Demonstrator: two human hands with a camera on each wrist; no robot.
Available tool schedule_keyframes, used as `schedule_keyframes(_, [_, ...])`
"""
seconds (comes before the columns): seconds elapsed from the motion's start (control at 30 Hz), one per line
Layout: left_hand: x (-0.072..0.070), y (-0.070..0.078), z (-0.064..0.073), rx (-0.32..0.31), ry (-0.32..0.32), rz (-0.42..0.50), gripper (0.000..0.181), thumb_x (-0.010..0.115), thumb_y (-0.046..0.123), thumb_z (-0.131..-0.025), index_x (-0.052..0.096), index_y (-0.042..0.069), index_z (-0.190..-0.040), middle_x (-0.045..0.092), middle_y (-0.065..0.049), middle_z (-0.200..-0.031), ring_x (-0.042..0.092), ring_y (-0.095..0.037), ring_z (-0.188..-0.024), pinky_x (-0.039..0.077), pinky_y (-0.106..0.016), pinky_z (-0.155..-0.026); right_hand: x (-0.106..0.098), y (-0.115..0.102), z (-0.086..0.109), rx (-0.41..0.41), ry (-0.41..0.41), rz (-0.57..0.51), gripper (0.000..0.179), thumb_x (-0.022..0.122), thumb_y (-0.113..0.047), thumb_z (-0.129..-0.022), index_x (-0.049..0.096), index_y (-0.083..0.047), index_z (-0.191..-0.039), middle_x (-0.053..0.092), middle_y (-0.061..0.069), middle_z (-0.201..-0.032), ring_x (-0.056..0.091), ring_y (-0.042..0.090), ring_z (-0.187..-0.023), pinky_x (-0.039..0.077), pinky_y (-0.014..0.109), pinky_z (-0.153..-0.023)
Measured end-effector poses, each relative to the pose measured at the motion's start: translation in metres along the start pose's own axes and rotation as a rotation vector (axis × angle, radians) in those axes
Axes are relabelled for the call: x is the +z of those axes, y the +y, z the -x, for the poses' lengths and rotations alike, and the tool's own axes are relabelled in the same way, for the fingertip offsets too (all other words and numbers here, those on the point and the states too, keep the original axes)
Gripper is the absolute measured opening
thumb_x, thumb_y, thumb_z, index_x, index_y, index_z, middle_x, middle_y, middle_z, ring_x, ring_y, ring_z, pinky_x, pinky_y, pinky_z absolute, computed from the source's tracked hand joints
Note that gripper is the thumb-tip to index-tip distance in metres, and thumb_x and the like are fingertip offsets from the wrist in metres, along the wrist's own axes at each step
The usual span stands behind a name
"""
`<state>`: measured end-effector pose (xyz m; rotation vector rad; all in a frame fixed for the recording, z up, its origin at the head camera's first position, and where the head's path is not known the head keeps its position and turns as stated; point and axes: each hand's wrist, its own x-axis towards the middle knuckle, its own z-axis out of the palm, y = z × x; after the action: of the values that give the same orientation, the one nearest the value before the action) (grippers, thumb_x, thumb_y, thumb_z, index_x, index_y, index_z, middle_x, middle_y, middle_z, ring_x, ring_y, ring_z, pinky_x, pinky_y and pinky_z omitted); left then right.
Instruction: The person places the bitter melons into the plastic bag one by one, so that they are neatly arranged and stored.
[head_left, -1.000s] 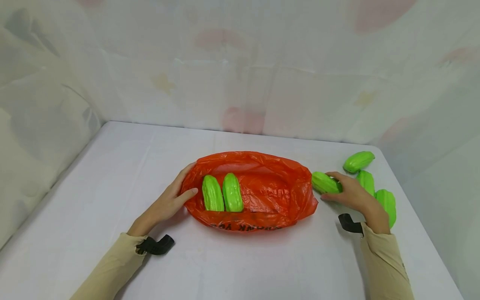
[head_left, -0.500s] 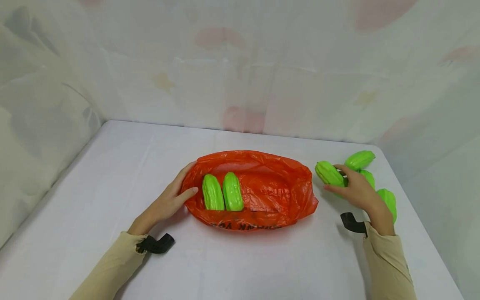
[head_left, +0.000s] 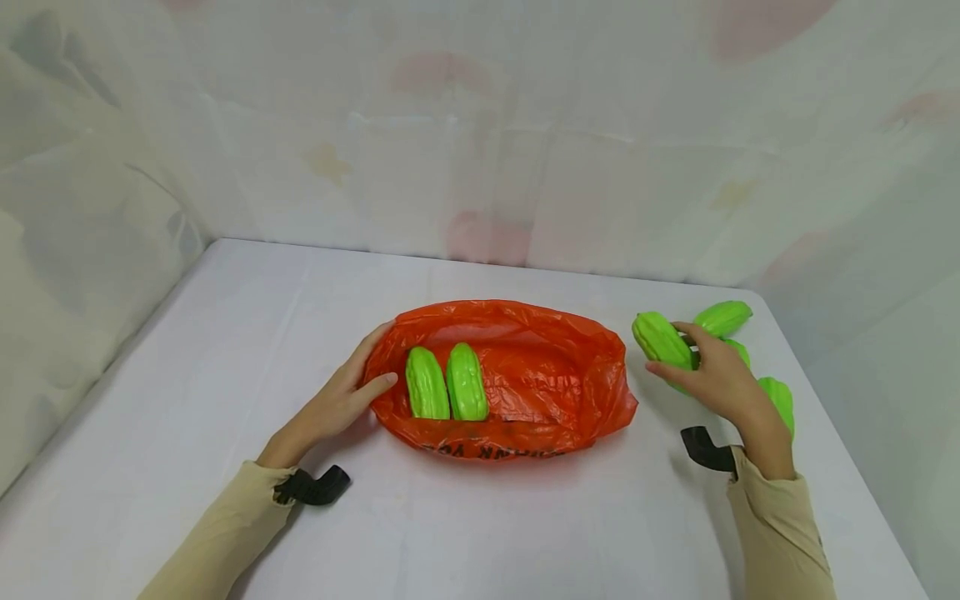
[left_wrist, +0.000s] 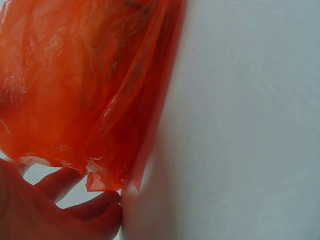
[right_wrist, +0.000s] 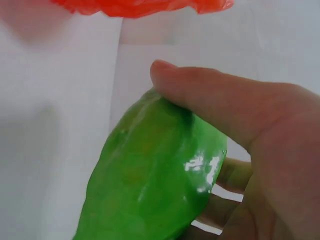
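Observation:
A red plastic bag (head_left: 525, 379) lies with its mouth spread wide, and two bright green ridged gourds (head_left: 427, 385) rest side by side in its left part. My left hand (head_left: 333, 408) holds the bag's left end, thumb over the rim and fingers against the outside. In the left wrist view, fingertips (left_wrist: 107, 202) touch the crinkled plastic close to the table. Right of the bag, my right hand (head_left: 716, 375) grips another green gourd (head_left: 663, 340) between thumb and fingers. The right wrist view shows that glossy gourd (right_wrist: 150, 170) with the thumb across its end.
Several more green gourds lie at the table's right side, one (head_left: 723, 318) behind the right hand and one (head_left: 778, 402) beside the right wrist. The white-covered table (head_left: 480, 533) meets patterned cloth walls (head_left: 480, 150) at back and sides. Black wrist mounts (head_left: 707, 450) stick out from both sleeves.
My right hand, still gripping the gourd, has moved slightly away from the bag's right end, and the gourd's near end has tilted and risen. The left hand and bag have stayed put.

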<state>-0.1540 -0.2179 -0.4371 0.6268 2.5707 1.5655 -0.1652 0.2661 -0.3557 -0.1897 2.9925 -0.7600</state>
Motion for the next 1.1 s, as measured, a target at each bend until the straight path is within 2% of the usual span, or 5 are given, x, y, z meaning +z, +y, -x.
schedule_keyframes(0.2, [0.000, 0.001, 0.000, 0.001, -0.001, 0.009, 0.070, 0.053, 0.019, -0.102, 0.015, 0.029, -0.159, 0.024, -0.007, -0.163, 0.030, -0.034, -0.148, 0.027, -0.062, -0.117, -0.004, -0.008, 0.005, 0.042, 0.024, -0.010, 0.081, 0.068, -0.047, -0.090, 0.038, 0.003, -0.146, 0.060, 0.033, -0.121, 0.060, 0.044, -0.106, 0.053, 0.039, -0.073])
schedule_keyframes(0.33, [0.000, 0.003, 0.001, -0.006, -0.002, 0.014, 0.070, 0.054, 0.020, -0.102, 0.015, 0.032, -0.159, 0.024, -0.006, -0.164, 0.029, -0.033, -0.148, 0.027, -0.061, -0.118, -0.006, -0.014, 0.007, 0.063, 0.037, -0.029, 0.082, 0.065, -0.049, -0.092, 0.035, 0.002, -0.148, 0.058, 0.032, -0.125, 0.060, 0.044, -0.106, 0.049, 0.030, -0.068])
schedule_keyframes(0.57, [0.000, 0.005, 0.001, -0.003, -0.001, 0.007, 0.071, 0.054, 0.019, -0.101, 0.014, 0.031, -0.159, 0.023, -0.006, -0.164, 0.029, -0.032, -0.148, 0.027, -0.061, -0.117, -0.011, -0.029, 0.014, 0.090, 0.086, -0.122, 0.085, 0.064, -0.052, -0.092, 0.031, -0.002, -0.152, 0.053, 0.032, -0.136, 0.061, 0.045, -0.110, 0.053, 0.033, -0.070])
schedule_keyframes(0.9, [0.000, 0.005, 0.001, -0.005, 0.000, 0.002, 0.071, 0.054, 0.020, -0.102, 0.014, 0.031, -0.159, 0.024, -0.006, -0.164, 0.030, -0.031, -0.148, 0.027, -0.060, -0.117, -0.012, -0.046, 0.022, 0.078, 0.135, -0.230, 0.082, 0.064, -0.050, -0.093, 0.030, -0.005, -0.153, 0.053, 0.031, -0.139, 0.063, 0.044, -0.110, 0.051, 0.024, -0.070])
schedule_keyframes(1.1, [0.000, 0.005, 0.001, -0.006, 0.001, 0.000, 0.071, 0.053, 0.020, -0.101, 0.014, 0.030, -0.159, 0.024, -0.006, -0.163, 0.031, -0.031, -0.147, 0.028, -0.060, -0.117, -0.006, -0.061, 0.026, 0.032, 0.169, -0.305, 0.076, 0.067, -0.045, -0.092, 0.036, -0.007, -0.151, 0.058, 0.025, -0.134, 0.065, 0.039, -0.106, 0.052, 0.017, -0.068])
